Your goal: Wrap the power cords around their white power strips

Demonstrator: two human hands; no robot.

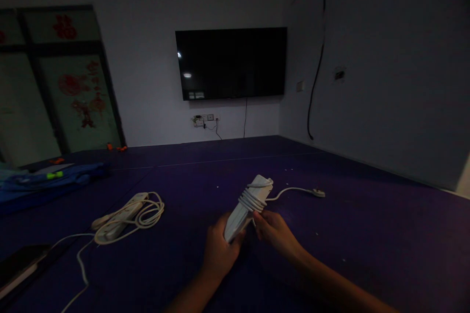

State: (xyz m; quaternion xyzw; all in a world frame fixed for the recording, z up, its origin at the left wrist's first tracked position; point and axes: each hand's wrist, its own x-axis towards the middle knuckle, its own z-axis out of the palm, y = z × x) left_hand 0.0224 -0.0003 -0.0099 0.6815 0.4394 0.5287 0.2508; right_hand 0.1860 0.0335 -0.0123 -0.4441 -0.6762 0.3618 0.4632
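Observation:
A white power strip [236, 222] is tilted up in front of me, its far end pointing away and slightly right. My left hand [219, 247] grips its near end. Several turns of white cord [251, 200] are wound around the far half of the strip. Close against those coils, my right hand [273, 230] has its thumb and fingers pinched on the cord at the strip's right side. The cord's loose end runs off to the right, where its plug [317, 192] lies on the purple surface. The fingers beneath the strip are partly hidden.
Left on the purple surface [205, 181] lies another white power strip [123, 217] with loosely looped cord. A dark flat object [22, 266] is at the lower left, and blue cloth [62, 181] lies beyond. A television [233, 63] hangs on the far wall.

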